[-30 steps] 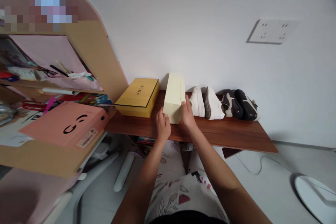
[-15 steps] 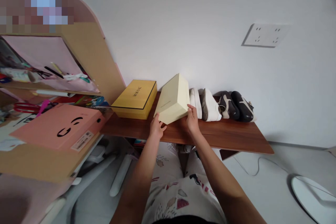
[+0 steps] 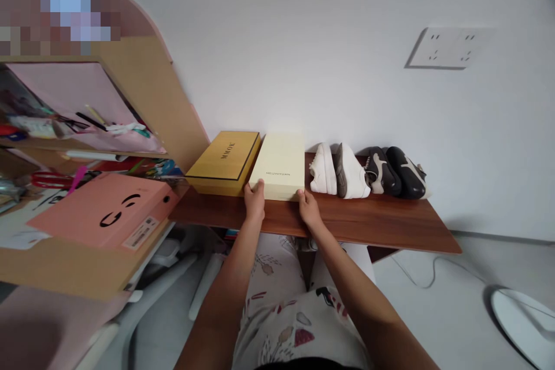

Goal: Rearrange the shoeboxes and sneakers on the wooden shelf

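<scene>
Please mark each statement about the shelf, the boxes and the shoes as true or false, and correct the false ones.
1. The pale cream cardboard box lies flat on the brown wooden shelf. True.
2. The left hand and the right hand hold the near corners of this box. True.
3. The mustard yellow box with black lettering stands to the right of the cream box. False: it lies to its left.
4. The white pair of shoes sits on top of the cream box. False: it sits on the shelf beside it.
5. The dark pair of shoes is furthest right. True.
</scene>
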`<state>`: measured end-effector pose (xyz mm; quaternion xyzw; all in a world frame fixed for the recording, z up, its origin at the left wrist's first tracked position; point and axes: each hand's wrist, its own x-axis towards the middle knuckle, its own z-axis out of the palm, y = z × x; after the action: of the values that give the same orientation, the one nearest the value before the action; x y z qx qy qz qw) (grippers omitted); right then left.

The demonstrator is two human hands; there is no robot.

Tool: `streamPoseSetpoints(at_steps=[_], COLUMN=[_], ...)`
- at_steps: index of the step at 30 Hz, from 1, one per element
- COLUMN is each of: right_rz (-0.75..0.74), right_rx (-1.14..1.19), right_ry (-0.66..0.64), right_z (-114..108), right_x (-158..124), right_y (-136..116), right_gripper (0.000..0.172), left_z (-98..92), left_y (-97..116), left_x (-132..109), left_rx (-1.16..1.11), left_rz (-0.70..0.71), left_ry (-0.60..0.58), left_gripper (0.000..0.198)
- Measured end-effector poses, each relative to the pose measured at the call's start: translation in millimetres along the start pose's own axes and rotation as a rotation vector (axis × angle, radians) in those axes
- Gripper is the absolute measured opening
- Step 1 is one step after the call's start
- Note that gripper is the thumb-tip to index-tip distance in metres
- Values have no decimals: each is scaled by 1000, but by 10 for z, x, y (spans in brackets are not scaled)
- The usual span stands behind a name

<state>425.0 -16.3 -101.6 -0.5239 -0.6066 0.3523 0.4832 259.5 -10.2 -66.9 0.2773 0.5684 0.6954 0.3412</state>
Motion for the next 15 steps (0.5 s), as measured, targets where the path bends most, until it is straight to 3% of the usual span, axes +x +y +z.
streamPoseSetpoints(at_steps=[3,5,8,9,10,12,14,15], right_rz=[-23,-50,-121,-141,-149,-118,-60,-30], right_rx=[-23,-18,-61,-110,-169,-281,-366,-393], right_ry=[-31,15,195,280,373,502,517,489], right_z=[-52,-207,-668,-862,-1058,-1408,-1651,-1728], right_x=[-2,-21,-56,-61,-59,-34,20,55], right_y=[-9,0,88,134,183,275,349,379], right_gripper=[58,53,50,50,51,55,60,63], left_z=[-33,-93,-144,-121,-67,137,446,620], left_y=[30,58,52,33,7,-59,-133,-171], left_x=[-29,-119,-387,-500,-615,-818,-940,-963], left_rx=[50,163,347,374,381,379,401,428], left_rz=[34,119,346,416,463,477,401,351], left_ry=[-22,7,110,92,18,-266,-532,-600], left_gripper=[39,40,51,54,53,45,45,51])
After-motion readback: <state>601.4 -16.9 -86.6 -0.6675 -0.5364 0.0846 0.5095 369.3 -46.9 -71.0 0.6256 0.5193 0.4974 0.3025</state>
